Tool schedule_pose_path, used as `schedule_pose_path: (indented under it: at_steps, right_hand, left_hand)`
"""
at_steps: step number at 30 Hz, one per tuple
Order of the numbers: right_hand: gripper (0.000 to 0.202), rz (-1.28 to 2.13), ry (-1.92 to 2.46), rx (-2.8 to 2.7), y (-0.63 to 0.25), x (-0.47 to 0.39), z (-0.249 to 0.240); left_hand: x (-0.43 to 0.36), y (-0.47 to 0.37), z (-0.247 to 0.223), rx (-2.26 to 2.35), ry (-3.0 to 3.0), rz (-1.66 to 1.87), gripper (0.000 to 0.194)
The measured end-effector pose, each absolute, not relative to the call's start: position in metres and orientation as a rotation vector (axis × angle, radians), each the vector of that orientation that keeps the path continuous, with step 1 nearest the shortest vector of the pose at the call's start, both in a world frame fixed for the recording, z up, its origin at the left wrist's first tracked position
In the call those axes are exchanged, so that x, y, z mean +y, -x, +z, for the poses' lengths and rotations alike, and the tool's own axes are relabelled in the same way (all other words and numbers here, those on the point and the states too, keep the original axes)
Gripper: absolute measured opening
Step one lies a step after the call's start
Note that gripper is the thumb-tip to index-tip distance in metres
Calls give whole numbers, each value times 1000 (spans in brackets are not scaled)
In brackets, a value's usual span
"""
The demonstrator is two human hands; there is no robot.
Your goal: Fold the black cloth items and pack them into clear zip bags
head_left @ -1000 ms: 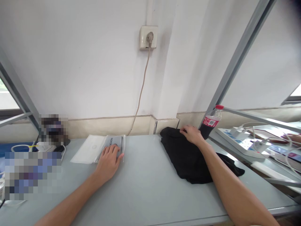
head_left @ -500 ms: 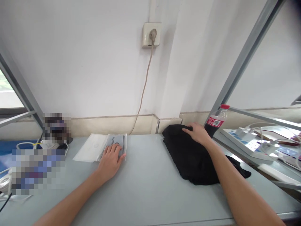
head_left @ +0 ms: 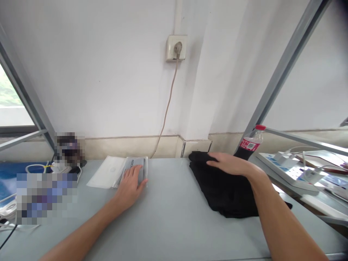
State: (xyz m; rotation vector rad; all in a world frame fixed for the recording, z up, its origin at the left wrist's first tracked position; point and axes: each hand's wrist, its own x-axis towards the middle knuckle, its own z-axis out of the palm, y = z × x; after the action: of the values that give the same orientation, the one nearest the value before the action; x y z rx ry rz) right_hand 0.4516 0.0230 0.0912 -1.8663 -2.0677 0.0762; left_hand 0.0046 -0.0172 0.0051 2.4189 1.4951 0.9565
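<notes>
My left hand (head_left: 130, 188) lies with its fingers spread over a flat grey packet (head_left: 135, 162) in a clear sleeve, on which large letters are partly covered. White translucent sheeting (head_left: 106, 172) extends to the left of this packet. My right hand (head_left: 227, 163) rests on the upper part of a black folded cloth (head_left: 223, 195), its fingers stretched out and the thumb a little apart. The forearm hides the cloth's right side. Whether the cloth is a garment, I cannot tell.
A cola bottle with a red cap (head_left: 249, 144) stands behind my right wrist. To the right are a white power strip (head_left: 285, 170) and cables. A blurred-out patch (head_left: 46, 199) and white cables lie at the left. A plug sits in the wall socket (head_left: 176, 48).
My right hand has turned to lie more sideways on the black cloth, its wrist raised. My left hand stays on the packet. The view has tilted up slightly.
</notes>
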Motion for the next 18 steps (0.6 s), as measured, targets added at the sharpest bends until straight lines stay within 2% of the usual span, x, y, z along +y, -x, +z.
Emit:
schedule_pose_path:
  at_steps: [2,3,6,8,10,12,15,18]
  right_hand:
    - [65,500,1647,-2351,-415,-3,110]
    - [69,691,1528,-2436,-397,-16,119]
    - [64,1237,1135,-2511,-348,-45,136]
    - [62,1455,1009,-2277,-325,-51,134]
    - [60,1586,978,-1908,-311,-45,125]
    - [55,1689,987,-1604,-304,-32,111]
    - [41,1692,1094,-1335,-302,-9,89]
    - [34,1496,1308,-1211,-307,12,66]
  left_hand:
    - [-25,-7,16,1318,-2250,956,62]
    - [-30,-9,22,1199,-2154,933,70]
    - [-45,-13,36,795,-1896,757,91]
    - [-51,-17,42,602,-1746,604,83]
    - [-53,-21,43,579,-1593,557,61]
    - [-50,-25,43,693,-1427,668,47]
    - [-39,-26,44,908,-1208,867,46]
    - [-31,-19,48,1045,-1139,762,56]
